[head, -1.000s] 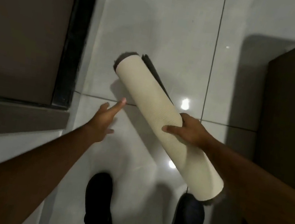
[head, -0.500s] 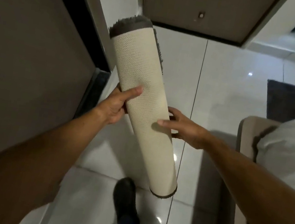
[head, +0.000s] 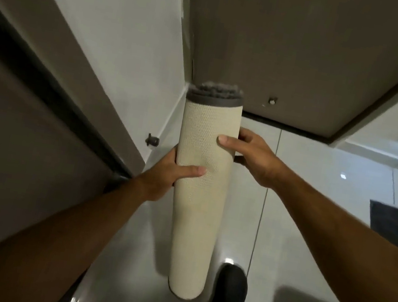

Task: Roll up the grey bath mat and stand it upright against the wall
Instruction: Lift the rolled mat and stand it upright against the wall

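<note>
The rolled bath mat (head: 199,190), tilted half a second earlier, now hung nearly upright off the floor (head: 316,197) beside the white wall (head: 131,47), left hand (head: 165,174) and right hand (head: 252,157) each in a closed grip on it, ready for setting down

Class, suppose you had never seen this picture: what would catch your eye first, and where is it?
First, the rolled bath mat, a pale upright cylinder in the centre with grey pile showing at its top. Next, the left hand and right hand gripping its upper half from either side. Then the white wall at the left, and a dark shoe on the glossy tiles beside the roll's lower end.
</note>
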A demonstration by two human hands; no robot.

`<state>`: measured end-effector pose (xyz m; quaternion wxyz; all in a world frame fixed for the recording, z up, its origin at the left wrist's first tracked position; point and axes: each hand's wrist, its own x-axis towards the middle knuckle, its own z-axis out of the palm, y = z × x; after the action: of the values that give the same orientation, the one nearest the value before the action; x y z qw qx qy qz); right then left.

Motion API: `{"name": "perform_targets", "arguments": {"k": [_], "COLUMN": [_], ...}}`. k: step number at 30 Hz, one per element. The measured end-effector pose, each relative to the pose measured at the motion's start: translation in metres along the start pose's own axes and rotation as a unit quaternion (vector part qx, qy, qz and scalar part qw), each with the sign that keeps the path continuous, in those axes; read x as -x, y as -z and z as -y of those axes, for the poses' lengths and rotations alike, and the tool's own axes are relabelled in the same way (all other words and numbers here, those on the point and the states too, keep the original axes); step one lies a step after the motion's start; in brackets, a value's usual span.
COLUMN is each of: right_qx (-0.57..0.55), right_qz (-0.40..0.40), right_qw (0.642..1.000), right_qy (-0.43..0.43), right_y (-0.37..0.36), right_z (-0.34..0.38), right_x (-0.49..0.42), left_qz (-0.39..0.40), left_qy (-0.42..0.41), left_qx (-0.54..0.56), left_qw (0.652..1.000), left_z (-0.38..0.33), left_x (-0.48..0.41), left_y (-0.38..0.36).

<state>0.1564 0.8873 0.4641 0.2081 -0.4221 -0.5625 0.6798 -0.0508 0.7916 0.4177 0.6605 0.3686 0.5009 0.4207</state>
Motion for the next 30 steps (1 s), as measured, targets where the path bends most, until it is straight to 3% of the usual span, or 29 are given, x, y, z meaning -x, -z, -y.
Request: {"name": "perform_targets", "arguments": {"k": [8,13,17,23,30], "right_qx": [0.028,0.028,0.023,0.053,0.049], "right_qz": [-0.001,0.004,0.000,0.070,0.062], "right_qw": [0.999,0.999,1.000,0.993,0.987], "right_qy": [0.031,0.028,0.006,-0.085,-0.138], "right_y": [0.065,0.078,0.086,0.081,0.079], "right_z": [0.052,0.068,0.069,0.083,0.073], "right_x": [-0.145,-0.236,-0.314,-0.429,-0.513], "left_qz": [0.004,-0.083,-0.130,-0.153,-0.190], "left_qy": [-0.085,-0.112,-0.077,-0.067,-0.046], "left_qx": [-0.056,-0.026,0.002,0.050,0.090], "left_qw": [0.995,0.990,0.988,0.985,0.977], "left_z": [-0.072,-0.123,-0.135,-0.136,-0.127], "left_x": [-0.143,-0.213,-0.274,-0.349,-0.412], "left_y": [0.024,0.073,0.114,0.171,0.210]}}
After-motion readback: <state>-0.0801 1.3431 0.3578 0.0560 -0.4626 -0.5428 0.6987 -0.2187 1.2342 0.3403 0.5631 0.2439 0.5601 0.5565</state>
